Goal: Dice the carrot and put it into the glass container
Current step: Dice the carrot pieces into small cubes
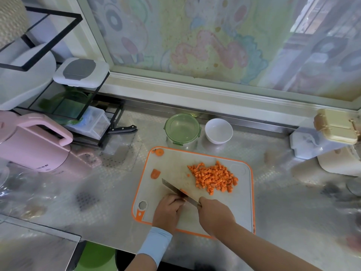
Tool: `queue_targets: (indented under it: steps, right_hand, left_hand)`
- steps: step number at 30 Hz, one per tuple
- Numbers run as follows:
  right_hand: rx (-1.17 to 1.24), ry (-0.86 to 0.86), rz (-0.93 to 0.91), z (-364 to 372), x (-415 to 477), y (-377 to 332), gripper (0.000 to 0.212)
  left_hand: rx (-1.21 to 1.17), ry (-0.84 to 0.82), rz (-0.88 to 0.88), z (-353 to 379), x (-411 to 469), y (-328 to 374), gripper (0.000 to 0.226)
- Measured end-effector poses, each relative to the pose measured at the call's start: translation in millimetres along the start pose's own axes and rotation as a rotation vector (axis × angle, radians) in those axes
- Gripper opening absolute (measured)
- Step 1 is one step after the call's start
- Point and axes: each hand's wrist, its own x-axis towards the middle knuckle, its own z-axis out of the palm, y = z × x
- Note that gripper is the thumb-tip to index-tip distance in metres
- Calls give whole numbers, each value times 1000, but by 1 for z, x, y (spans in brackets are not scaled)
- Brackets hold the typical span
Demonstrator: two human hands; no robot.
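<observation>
Steel bench (283,202), embossed, fills my view. A white cutting board (172,163) with an orange rim lies on it, centre. A pink electric jug (35,145) stands far left on the bench, well apart from the board.

My right hand (215,216) has its fingers clenched round the handle of the kitchen knife (175,189), blade angled up-left over the board's near half. My left hand (168,211), with a pale blue sleeve (156,245) at the wrist, has its fingers curled down on a carrot piece (183,191), pinning it to the board right against the blade. Most of that piece is hidden.

The glass container (181,142) stands on the bench just beyond the board's far edge, with a green clip lid (182,126) on top. A white bowl (218,131) sits just right of it.

The diced carrot (214,178) is heaped on the board's right half, apart from the blade. There are two scraps: a carrot end (155,173) on the board's left side and a carrot slice (159,152) at its far-left corner.
</observation>
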Motion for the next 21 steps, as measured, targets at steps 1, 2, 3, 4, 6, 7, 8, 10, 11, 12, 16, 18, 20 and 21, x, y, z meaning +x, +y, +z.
queue_targets:
  steps: [1,2,3,4,6,7,8,10,11,12,16,18,20,21]
  right_hand:
    - [6,10,2,-1,-1,1,21]
    - [10,18,3,-1,-3,2,22]
    - [8,28,1,-2,-5,3,21]
    - [0,35,-5,-2,-7,4,21]
    - [-29,42,-19,-2,-11,7,21]
    - [-43,46,-21,-2,-13,8,21]
    - [-56,48,-22,-2,-14,9,21]
    - [-78,55,-22,-3,-16,10,19]
    - [-81,54,-22,-2,-17,10,17]
    - [-77,46,-17,-2,-17,10,14]
    - [-41,-9,22,1,-14,3,10]
    - [-21,-30,29,1,-8,-4,9]
    - [-2,-40,29,-1,-2,-10,9]
    - [5,-39,29,-2,1,-12,10]
  left_hand:
    - [-8,3,-15,0,0,1,22]
    - [-16,5,-28,0,0,1,22]
    - [-18,6,-37,-1,0,2,22]
    - [-17,6,-41,-1,0,2,22]
    - [-9,4,-34,0,0,1,22]
    - [-6,1,-27,0,0,0,21]
    - [-4,0,-20,0,0,0,20]
    - [-6,-1,-14,0,0,-2,19]
    - [-6,-1,-11,1,1,-2,20]
    - [-7,-2,-9,1,1,-3,20]
    - [-1,-17,9,1,0,-4,13]
    - [17,-19,18,1,-1,-5,11]
    - [31,-27,35,0,-1,-4,17]
    - [37,-22,48,0,-1,-4,19]
